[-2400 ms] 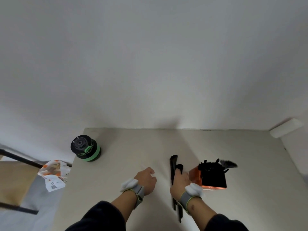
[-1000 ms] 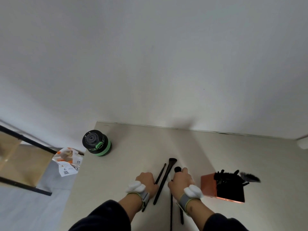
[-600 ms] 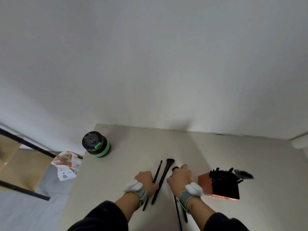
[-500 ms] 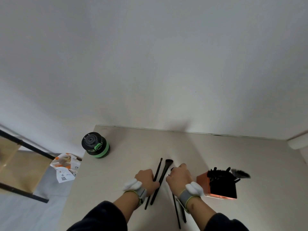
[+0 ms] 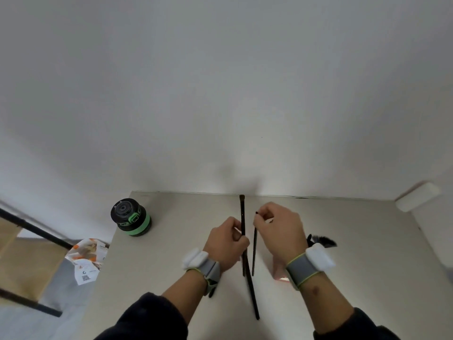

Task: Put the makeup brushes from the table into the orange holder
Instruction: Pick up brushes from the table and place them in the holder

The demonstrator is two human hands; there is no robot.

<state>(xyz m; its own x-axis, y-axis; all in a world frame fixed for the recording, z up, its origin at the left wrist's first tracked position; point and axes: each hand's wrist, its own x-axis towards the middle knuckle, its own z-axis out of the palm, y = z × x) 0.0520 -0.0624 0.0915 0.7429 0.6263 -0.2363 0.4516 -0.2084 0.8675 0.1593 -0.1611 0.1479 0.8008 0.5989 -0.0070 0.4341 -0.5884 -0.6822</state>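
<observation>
My left hand (image 5: 228, 242) is closed around a long thin black makeup brush (image 5: 242, 217), held upright above the table with its tip toward the wall. My right hand (image 5: 280, 229) pinches a second thin black brush (image 5: 254, 246) just to the right, also upright. A third black brush (image 5: 252, 295) slants down below both hands; I cannot tell whether it is held or lies on the table. The orange holder (image 5: 279, 271) is mostly hidden behind my right wrist. Dark bristles (image 5: 322, 241) of brushes standing in it stick out to the right.
A black jar with a green band (image 5: 131, 218) stands at the table's (image 5: 171, 253) back left. Left of the table, a printed paper bag (image 5: 85, 261) lies on the floor by a wooden shelf with a black frame (image 5: 22, 253). The wall runs along the far edge.
Both hands have risen from the table, each with a thin brush now held upright. My right hand has moved in front of the orange holder.
</observation>
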